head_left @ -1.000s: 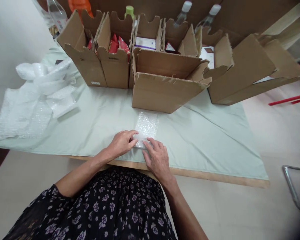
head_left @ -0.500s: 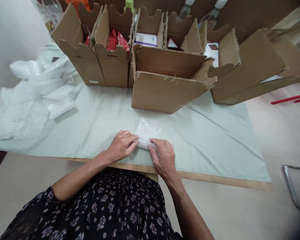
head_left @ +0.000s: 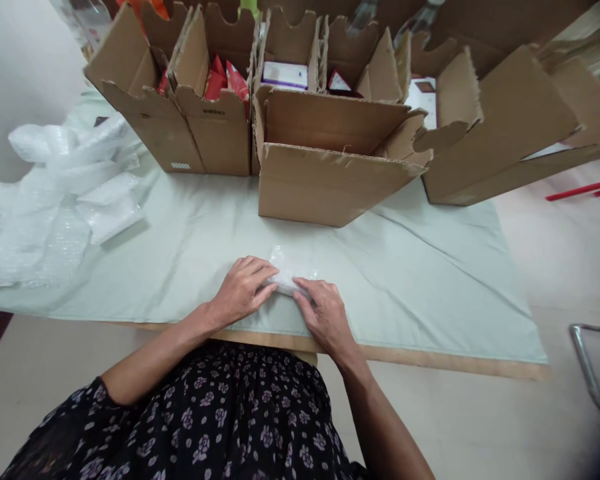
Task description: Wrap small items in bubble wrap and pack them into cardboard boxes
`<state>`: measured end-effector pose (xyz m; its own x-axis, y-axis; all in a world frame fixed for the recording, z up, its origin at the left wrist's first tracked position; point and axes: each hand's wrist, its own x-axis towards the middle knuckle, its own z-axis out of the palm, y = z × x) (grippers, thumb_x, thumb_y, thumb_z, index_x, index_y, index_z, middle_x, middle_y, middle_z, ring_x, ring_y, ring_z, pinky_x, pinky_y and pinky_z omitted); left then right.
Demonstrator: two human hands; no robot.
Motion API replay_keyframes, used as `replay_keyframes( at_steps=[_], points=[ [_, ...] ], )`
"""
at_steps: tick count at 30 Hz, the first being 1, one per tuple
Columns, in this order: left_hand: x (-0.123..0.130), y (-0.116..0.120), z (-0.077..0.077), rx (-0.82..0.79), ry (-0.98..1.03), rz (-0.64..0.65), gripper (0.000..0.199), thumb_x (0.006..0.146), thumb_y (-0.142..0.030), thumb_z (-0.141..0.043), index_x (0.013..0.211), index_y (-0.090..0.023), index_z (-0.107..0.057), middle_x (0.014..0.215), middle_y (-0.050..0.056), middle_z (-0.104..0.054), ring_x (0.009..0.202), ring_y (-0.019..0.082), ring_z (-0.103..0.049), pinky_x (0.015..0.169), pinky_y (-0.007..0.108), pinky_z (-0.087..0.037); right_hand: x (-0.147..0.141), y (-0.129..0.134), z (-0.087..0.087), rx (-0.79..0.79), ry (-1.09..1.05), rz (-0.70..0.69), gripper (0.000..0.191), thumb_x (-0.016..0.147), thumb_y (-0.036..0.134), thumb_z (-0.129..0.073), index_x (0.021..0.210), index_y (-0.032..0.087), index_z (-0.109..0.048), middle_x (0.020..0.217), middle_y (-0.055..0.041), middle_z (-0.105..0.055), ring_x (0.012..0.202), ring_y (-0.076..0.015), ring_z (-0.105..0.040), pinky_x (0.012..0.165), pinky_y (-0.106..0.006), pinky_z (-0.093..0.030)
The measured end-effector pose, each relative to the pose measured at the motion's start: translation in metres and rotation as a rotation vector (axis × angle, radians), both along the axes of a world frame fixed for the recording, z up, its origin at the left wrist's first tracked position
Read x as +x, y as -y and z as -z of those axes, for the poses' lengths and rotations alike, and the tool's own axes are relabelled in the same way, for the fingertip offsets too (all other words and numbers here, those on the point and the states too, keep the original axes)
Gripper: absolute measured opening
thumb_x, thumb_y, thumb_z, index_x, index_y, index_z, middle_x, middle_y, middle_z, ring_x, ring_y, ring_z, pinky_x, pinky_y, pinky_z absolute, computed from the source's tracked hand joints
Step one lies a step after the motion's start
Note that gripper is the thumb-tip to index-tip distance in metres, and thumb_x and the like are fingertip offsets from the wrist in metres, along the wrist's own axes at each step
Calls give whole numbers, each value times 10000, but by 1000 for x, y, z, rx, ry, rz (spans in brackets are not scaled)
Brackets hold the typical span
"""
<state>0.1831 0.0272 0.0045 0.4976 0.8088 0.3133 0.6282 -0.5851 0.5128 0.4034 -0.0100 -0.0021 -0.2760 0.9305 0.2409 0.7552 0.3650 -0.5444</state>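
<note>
A small piece of bubble wrap (head_left: 286, 283) lies on the cloth near the table's front edge, rolled or folded along its near side. A short flat part still shows beyond the roll. My left hand (head_left: 245, 287) grips the roll's left end between thumb and fingers. At its right end, my right hand (head_left: 324, 308) pinches it the same way. Whether anything is inside the wrap cannot be seen. Just beyond the hands stands an open cardboard box (head_left: 320, 187).
A heap of bubble wrap (head_left: 35, 213) lies on the left of the green cloth (head_left: 195, 227). Behind stand several open cardboard boxes (head_left: 213, 137) holding red packets (head_left: 225, 81) and a white-purple box (head_left: 285, 75). Clear bottles are at the back. A metal tube (head_left: 587, 367) is at far right.
The bubble wrap has been rolled further away from me, so less of its flat part shows. Both hands keep their hold. The view has shifted slightly.
</note>
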Motion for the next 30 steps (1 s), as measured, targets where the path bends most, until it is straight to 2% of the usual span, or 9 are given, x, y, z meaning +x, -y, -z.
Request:
replay_keyframes(
  at_steps=[5,8,13,16,18,21,26,28,30],
  points=[
    [14,-19,0,-55,-123,-79,235,989,-318,-571,1114,-181,-715,950,86,-713,908,247,-614,857,411,-511,-5,3,-3,120,202,62,344,988,314,-600,1309,206,-658,1349,-142,-656,1168,-305,-579,948,-437,-427],
    [17,-21,-3,-68,-4,-187,273,974,-323,-578,1178,-178,-687,1020,93,-686,950,236,-626,880,401,-527,-6,-6,0,108,244,27,294,990,259,-589,1268,227,-679,1263,-114,-705,1117,-288,-602,917,-424,-426],
    [10,3,-6,-458,476,-344,347,931,-326,-600,1240,-169,-632,1107,110,-703,921,198,-682,813,351,-583,-7,-17,-2,-35,-160,179,230,1004,305,-559,1131,212,-727,1080,-91,-774,981,-251,-684,868,-389,-491],
    [13,15,-9,-772,715,-215,361,918,-325,-599,1237,-160,-632,1153,124,-733,1056,233,-706,937,398,-582,-17,-9,-7,-248,-447,179,245,980,361,-583,1116,216,-726,1036,-70,-777,911,-228,-701,829,-358,-536],
    [19,17,-11,-854,804,-153,340,916,-334,-595,1206,-165,-649,1160,115,-745,1101,244,-702,999,417,-562,-23,-1,-10,-334,-535,146,224,965,368,-592,1072,227,-729,990,-58,-770,893,-218,-698,833,-353,-549],
    [25,16,-16,-861,800,-167,331,910,-317,-598,1202,-170,-653,1160,107,-754,1070,243,-713,962,396,-576,-21,5,-12,-286,-560,158,210,925,377,-641,1052,229,-719,1066,-78,-743,963,-227,-684,897,-378,-550],
    [26,15,-21,-696,552,-72,393,853,-201,-622,1244,-216,-646,1198,76,-750,1084,240,-706,966,377,-574,6,-1,-21,-404,-646,79,691,823,512,-760,1418,222,-563,1353,-133,-660,1150,-268,-664,942,-383,-558],
    [27,16,-19,-613,466,-29,456,839,-187,-619,1292,-231,-613,1210,77,-742,1082,240,-705,972,377,-573,14,-5,-27,-482,-632,24,663,823,502,-764,1397,223,-586,1323,-119,-683,1151,-265,-667,959,-374,-548],
    [29,17,-17,-573,382,-13,512,839,-191,-609,1348,-230,-562,1182,84,-742,1032,240,-716,930,381,-586,19,-9,-35,-522,-561,-9,465,843,438,-743,1250,226,-671,1159,-77,-738,1015,-228,-686,904,-340,-550]
  ],
)
